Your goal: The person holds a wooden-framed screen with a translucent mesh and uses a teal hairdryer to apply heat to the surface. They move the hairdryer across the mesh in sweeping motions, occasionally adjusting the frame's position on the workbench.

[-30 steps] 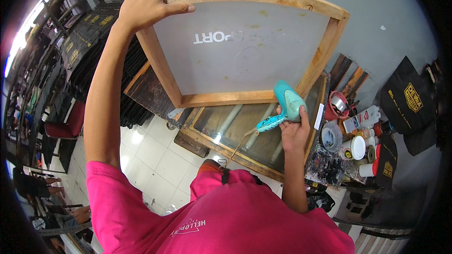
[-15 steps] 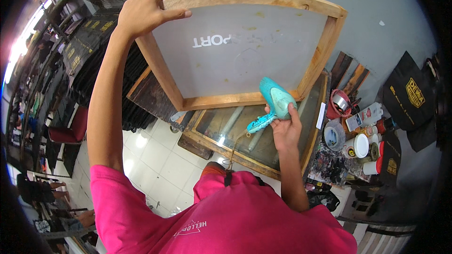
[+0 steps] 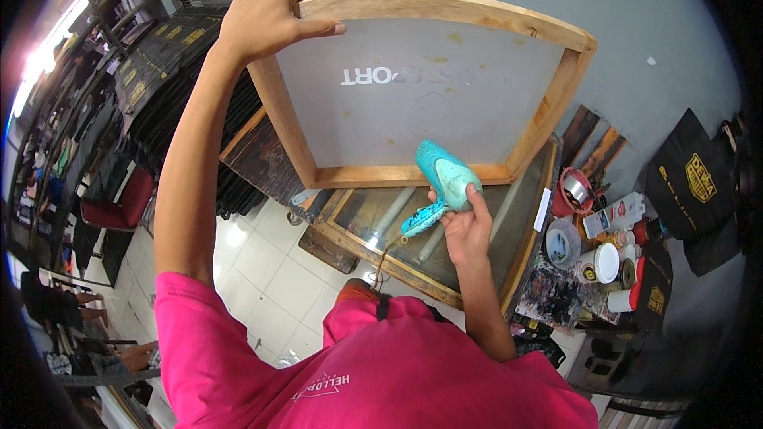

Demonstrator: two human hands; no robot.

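My left hand is closed on the upper left corner of a wooden-framed printing screen, thumb along the near side. The screen stands tilted up on its lower edge, its pale grey mesh facing me, with white lettering and a few yellowish spots. In front of its lower edge, my right hand holds a turquoise hair dryer by its rounded body. The dryer's barrel points up toward the mesh, and its paint-specked handle points down to the left with a cord hanging from it.
Beneath the screen is a glass-topped table with a wooden rim. To the right stand paint tubs, bottles and a red container on a stained surface. Stacked black bags and a red chair are on the left.
The hair dryer has moved left along the screen's lower edge in my right hand. My left hand keeps its hold on the screen's corner; the whole view has shifted slightly.
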